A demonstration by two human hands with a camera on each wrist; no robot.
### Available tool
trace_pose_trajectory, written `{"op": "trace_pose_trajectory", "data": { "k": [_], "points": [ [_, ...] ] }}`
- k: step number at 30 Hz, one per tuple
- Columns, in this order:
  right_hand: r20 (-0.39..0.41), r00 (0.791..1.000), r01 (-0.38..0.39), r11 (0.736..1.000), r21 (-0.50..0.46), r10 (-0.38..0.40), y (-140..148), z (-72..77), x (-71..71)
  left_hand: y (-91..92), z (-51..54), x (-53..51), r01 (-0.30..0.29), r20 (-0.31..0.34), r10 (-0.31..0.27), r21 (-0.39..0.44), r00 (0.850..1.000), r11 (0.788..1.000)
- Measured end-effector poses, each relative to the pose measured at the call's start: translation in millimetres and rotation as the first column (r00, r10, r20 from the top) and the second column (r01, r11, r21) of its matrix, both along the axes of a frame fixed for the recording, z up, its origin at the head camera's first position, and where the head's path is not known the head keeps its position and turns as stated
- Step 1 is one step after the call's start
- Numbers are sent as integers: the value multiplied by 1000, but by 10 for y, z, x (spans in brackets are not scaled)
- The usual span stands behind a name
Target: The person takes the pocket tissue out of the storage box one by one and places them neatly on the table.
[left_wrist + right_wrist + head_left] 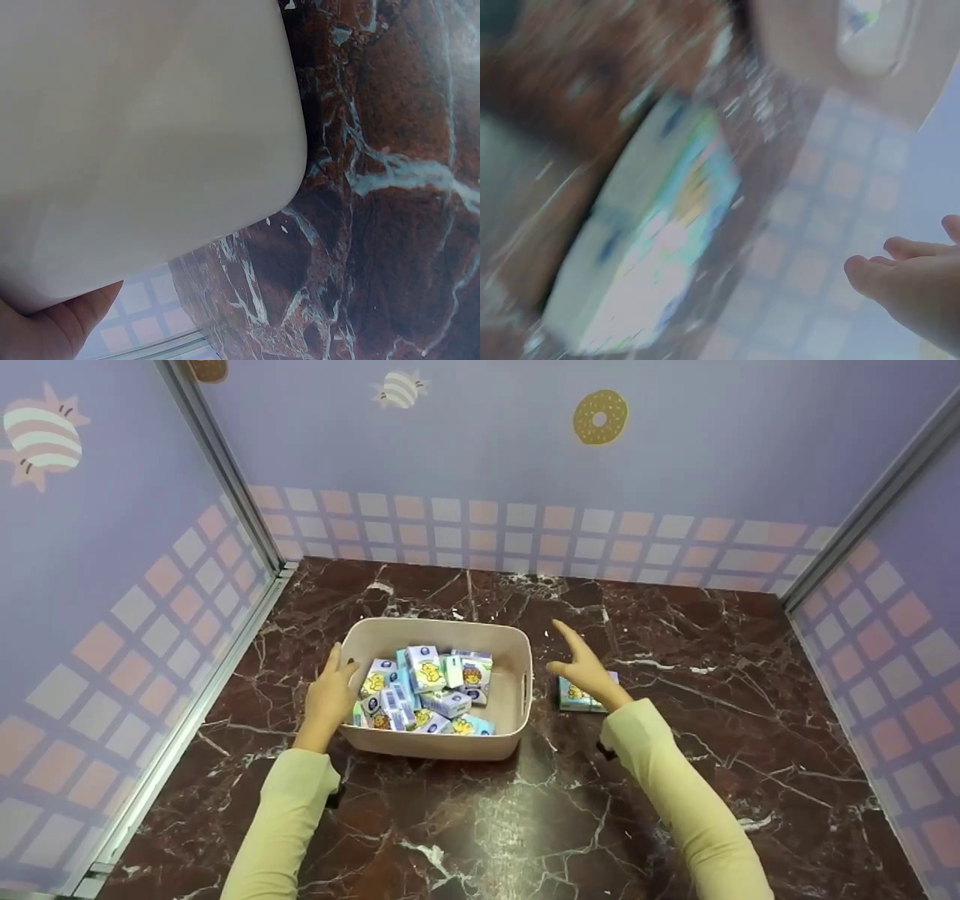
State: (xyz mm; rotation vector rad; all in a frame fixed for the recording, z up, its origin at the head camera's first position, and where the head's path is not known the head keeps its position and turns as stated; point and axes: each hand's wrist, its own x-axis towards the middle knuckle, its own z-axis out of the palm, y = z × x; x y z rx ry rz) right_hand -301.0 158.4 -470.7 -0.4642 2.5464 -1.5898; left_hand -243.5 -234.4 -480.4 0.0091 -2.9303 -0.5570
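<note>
Three lavender panels with pink and white checks along their lower edges stand on the left, the far side and the right; between them spreads a dark red-brown marbled surface with pale veins; over it reach two pale yellow-green sleeves, one on each side. A beige plastic basket with rounded corners sits upright on the marble, left of the middle, a handle slot cut in its right wall; the left hand holds its left rim, thumb over the edge and fingers along the outside. The right hand is spread wide and holds nothing, thumb and fingers well parted, in the air to the right of the basket and apart from it. Inside the basket lies a loose heap of tissue packs, purple, white and light blue with yellow cartoon figures, tumbled at various angles, mostly toward the left and middle; another tissue pack lies on the marble right of the basket, partly hidden under the right hand and wrist; motion blurs it in the right wrist view, so it may be two packs end to end.
</note>
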Motion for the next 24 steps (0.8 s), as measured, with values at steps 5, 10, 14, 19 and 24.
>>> {"op": "trace_pose_trajectory", "data": {
  "k": [5,10,14,19,24],
  "points": [
    [-31,995,-99,990,-98,97,-342,145,151,-5,-2,-3,-9,-1,9,1,1000,1000],
    [5,975,-220,975,-27,220,-634,200,301,0,-11,-3,-14,-5,14,10,1000,1000],
    [75,946,-322,944,71,317,-820,167,359,5,-17,-3,-13,-5,13,12,1000,1000],
    [138,910,-414,881,227,392,-978,89,377,2,-23,-5,-12,3,12,8,1000,1000],
    [291,870,-484,802,350,399,-1087,41,376,-3,-26,-8,-13,-4,13,1,1000,1000]
  ]
}}
